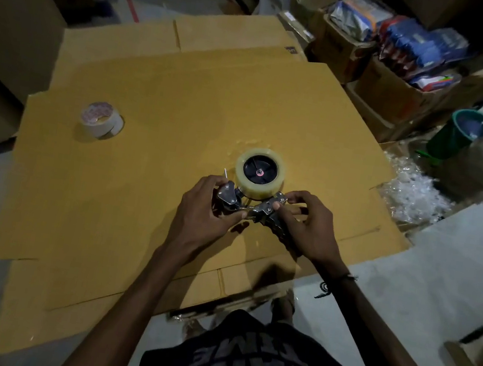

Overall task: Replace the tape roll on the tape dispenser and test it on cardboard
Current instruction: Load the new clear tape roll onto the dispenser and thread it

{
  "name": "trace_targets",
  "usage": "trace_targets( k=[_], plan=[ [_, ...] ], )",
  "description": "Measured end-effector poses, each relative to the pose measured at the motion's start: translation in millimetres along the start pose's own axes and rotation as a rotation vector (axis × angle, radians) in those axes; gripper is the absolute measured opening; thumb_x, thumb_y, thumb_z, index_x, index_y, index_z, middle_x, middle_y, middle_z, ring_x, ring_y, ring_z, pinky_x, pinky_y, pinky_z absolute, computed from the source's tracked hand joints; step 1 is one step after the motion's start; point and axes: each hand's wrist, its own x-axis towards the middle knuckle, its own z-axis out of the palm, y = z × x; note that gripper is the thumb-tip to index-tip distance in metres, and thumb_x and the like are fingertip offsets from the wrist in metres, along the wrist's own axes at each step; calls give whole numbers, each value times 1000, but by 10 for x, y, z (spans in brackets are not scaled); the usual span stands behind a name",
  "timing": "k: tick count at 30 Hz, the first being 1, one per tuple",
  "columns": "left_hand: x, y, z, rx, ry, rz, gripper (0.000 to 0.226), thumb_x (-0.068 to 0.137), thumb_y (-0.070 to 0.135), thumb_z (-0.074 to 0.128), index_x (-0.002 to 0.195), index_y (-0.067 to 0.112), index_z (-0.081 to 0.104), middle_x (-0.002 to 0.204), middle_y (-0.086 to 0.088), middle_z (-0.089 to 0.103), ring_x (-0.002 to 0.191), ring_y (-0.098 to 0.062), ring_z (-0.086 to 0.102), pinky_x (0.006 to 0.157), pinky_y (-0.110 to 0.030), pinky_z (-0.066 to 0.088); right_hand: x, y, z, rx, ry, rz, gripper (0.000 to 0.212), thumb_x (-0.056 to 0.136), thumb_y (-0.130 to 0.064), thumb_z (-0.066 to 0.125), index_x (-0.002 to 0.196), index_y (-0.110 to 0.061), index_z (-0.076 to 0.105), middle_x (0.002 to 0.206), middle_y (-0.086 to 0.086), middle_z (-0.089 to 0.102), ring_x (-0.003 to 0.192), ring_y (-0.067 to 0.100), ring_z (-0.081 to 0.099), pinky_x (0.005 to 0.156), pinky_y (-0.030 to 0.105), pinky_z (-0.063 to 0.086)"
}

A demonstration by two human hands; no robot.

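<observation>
A metal tape dispenser [256, 211] lies on its side on a flattened cardboard sheet [158, 101], near the sheet's front edge. A clear tape roll [258, 185] sits on its black hub, at the far end of the tool. My left hand [207, 215] grips the roller end on the left. My right hand [306, 224] holds the frame and dark handle on the right, thumb pressed on the metal plate. A second, whitish roll [100, 122] rests alone on the cardboard, far left.
Open cartons with blue and red packets [410, 48] stand at the back right. A green bucket [463, 134] and crumpled clear plastic [414, 193] lie right of the cardboard. Tall boxes [10, 23] rise on the left. Grey concrete floor surrounds the sheet.
</observation>
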Motion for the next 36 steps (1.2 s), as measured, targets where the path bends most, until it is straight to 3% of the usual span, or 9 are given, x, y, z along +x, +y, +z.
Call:
trace_targets(
  k=[8, 13, 15, 20, 25, 27, 31, 33, 36],
  plan=[
    [26, -3, 90, 34, 64, 6, 63, 70, 37, 96, 120, 22, 62, 118, 6, 66, 99, -1, 55, 80, -6, 41, 4, 31, -34, 4, -31, 7, 25, 93, -42, 80, 110, -26, 69, 107, -9, 70, 86, 14, 75, 73, 44, 64],
    [38, -5, 86, 61, 97, -7, 64, 68, 40, 97, 121, 24, 64, 120, 9, 67, 97, 1, 54, 83, -28, 54, 2, -17, -26, 15, -43, 8, 22, 95, -37, 79, 108, -24, 68, 105, -10, 68, 60, 13, 73, 60, 47, 62],
    [31, 12, 95, 61, 118, -27, 64, 67, 40, 98, 120, 25, 65, 120, 9, 68, 97, -3, 58, 85, -32, 56, 11, -25, -18, 10, -44, -14, 21, 94, -36, 80, 105, -23, 67, 106, -8, 68, 64, 13, 73, 61, 44, 60],
    [-4, -11, 128, 53, 177, -24, 66, 64, 38, 98, 120, 25, 65, 121, 7, 69, 103, -20, 70, 91, -53, 56, 32, -97, 13, -11, -31, -59, 23, 93, -32, 81, 105, -18, 67, 111, 3, 64, 105, 19, 64, 73, 33, 55],
    [-34, -122, 59, -30, 230, -13, 69, 66, 35, 98, 125, 28, 62, 124, 13, 64, 102, -14, 69, 79, -44, 61, 26, -281, 67, -46, -25, -97, 34, 88, -33, 85, 114, -22, 65, 116, 6, 61, 108, 19, 57, 72, 6, 42],
    [-31, -137, 24, -62, 242, -15, 69, 67, 34, 98, 126, 28, 62, 125, 19, 61, 105, -12, 68, 81, -41, 62, 30, -364, 97, -86, -28, -59, 47, 87, -41, 85, 124, -27, 61, 123, 5, 58, 113, 19, 56, 74, 10, 44],
    [-18, -163, 6, -117, 227, -26, 73, 67, 33, 99, 129, 31, 60, 129, 17, 62, 107, -13, 72, 81, -42, 64, 61, -520, 127, -170, -40, 69, 88, 82, -56, 85, 152, -17, 50, 139, 10, 64, 125, 24, 63, 92, 39, 58],
    [-5, -168, 21, -146, 220, -33, 75, 66, 32, 100, 129, 29, 60, 129, 13, 63, 105, -13, 73, 78, -42, 64, 91, -581, 129, -193, -37, 91, 86, 82, -57, 85, 149, -11, 55, 137, 9, 69, 118, 24, 69, 86, 36, 60],
    [44, -157, 26, -168, 223, -53, 82, 63, 35, 102, 131, 28, 57, 128, 14, 65, 106, -9, 73, 80, -34, 64, 152, -640, 132, -209, -39, 34, 60, 82, -56, 84, 125, -17, 71, 117, 0, 76, 83, 14, 73, 67, 33, 60]
  ],
)
